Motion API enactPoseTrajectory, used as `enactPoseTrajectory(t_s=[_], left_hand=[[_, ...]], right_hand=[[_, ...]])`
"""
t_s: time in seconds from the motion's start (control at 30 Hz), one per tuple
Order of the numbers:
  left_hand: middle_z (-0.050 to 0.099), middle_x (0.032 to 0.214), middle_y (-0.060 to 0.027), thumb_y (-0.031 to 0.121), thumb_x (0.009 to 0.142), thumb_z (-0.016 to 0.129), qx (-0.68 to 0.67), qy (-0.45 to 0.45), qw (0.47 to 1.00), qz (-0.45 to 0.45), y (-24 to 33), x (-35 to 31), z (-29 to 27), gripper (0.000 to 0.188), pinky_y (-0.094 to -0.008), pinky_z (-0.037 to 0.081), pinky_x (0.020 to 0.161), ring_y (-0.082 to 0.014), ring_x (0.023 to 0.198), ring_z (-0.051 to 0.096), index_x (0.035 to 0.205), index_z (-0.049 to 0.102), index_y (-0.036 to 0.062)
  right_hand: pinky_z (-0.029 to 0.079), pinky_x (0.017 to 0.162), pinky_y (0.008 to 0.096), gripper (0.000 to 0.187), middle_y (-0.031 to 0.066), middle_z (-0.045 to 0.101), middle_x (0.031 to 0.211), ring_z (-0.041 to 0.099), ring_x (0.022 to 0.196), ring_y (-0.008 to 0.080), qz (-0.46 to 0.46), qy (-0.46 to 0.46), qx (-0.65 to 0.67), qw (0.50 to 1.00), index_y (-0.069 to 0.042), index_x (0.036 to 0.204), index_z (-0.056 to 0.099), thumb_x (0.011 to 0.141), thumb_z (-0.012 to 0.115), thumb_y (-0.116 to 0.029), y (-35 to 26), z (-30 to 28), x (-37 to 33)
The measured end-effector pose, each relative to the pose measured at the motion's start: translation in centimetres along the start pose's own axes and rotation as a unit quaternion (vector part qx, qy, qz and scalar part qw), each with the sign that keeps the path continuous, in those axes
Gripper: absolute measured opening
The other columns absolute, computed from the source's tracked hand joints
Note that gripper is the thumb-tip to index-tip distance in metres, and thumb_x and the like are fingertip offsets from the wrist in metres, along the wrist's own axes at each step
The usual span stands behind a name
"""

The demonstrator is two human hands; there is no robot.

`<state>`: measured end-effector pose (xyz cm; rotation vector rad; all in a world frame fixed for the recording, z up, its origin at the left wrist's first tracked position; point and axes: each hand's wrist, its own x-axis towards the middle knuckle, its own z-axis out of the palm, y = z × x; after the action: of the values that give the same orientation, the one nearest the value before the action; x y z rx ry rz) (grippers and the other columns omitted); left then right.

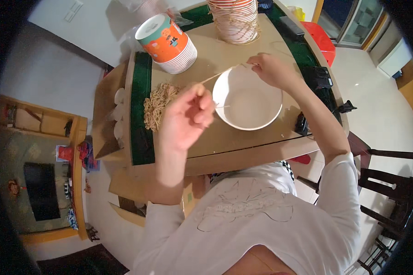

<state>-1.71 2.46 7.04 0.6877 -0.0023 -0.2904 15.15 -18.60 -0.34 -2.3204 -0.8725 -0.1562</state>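
Note:
A thin tan cord stretches between my two hands, above the far left rim of a white round paper tub whose open mouth faces up. My left hand pinches one end between thumb and forefinger, its other fingers loosely curled. At the tub's far rim, my right hand has its fingertips closed on the cord's other end. A short pale strand shows against the tub's inner wall beside my left hand. Left of that hand lies a tangled heap of similar tan cord, partly hidden by it.
A stack of nested orange and green paper tubs lies tilted at the back left. Another tub stack, with cords hanging around it, stands at the back. Black devices line the table's right side. A red stool stands beyond.

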Motion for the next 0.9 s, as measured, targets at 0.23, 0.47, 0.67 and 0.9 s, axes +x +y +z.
enactPoseTrajectory(t_s=[0.23,0.47,0.67,0.9], left_hand=[[0.052,0.083,-0.0048,0.022,0.096,0.044,-0.029,-0.02,0.997,0.074,-4.3,-0.1,-0.1,0.016,-0.0272,0.037,0.061,-0.0139,0.067,0.047,0.092,0.05,0.0085],[0.054,0.09,-0.008,0.019,0.095,0.044,-0.01,-0.021,0.993,0.117,-5.4,-1.0,-1.2,0.014,-0.0354,0.043,0.075,-0.0186,0.076,0.052,0.097,0.05,0.0068],[0.057,0.093,-0.009,0.018,0.094,0.044,0.164,0.065,0.979,0.099,-7.2,-4.5,-4.4,0.013,-0.0485,0.035,0.099,-0.0239,0.097,0.054,0.094,0.051,0.0068],[0.059,0.103,-0.0149,0.01,0.093,0.045,0.188,0.114,0.97,0.104,-10.4,-5.3,-5.3,0.012,-0.0411,0.041,0.096,-0.024,0.1,0.057,0.097,0.052,0.0007]], right_hand=[[0.048,0.066,0.0285,0.031,0.005,0.058,0.068,0.058,0.065,0.0147,0.041,-0.053,0.163,0.984,-0.005,0.113,0.058,0.082,0.059,-0.004,-7.7,-3.8,-5.4],[0.049,0.066,0.0243,0.014,0.0068,0.064,0.077,0.059,0.074,0.0071,0.137,-0.254,0.529,0.798,0.0,0.094,0.062,0.092,0.054,-0.011,-10.5,1.8,-15.0],[0.049,0.084,0.0275,0.029,0.011,0.065,0.098,0.062,0.091,0.016,0.308,0.061,0.642,0.699,0.007,0.112,0.057,0.096,0.046,-0.014,-7.4,5.9,-18.4],[0.048,0.085,0.0318,0.02,0.01,0.063,0.094,0.061,0.089,0.0187,0.336,0.244,0.767,0.489,0.001,0.11,0.053,0.094,0.045,-0.009,-6.0,4.5,-17.0]])
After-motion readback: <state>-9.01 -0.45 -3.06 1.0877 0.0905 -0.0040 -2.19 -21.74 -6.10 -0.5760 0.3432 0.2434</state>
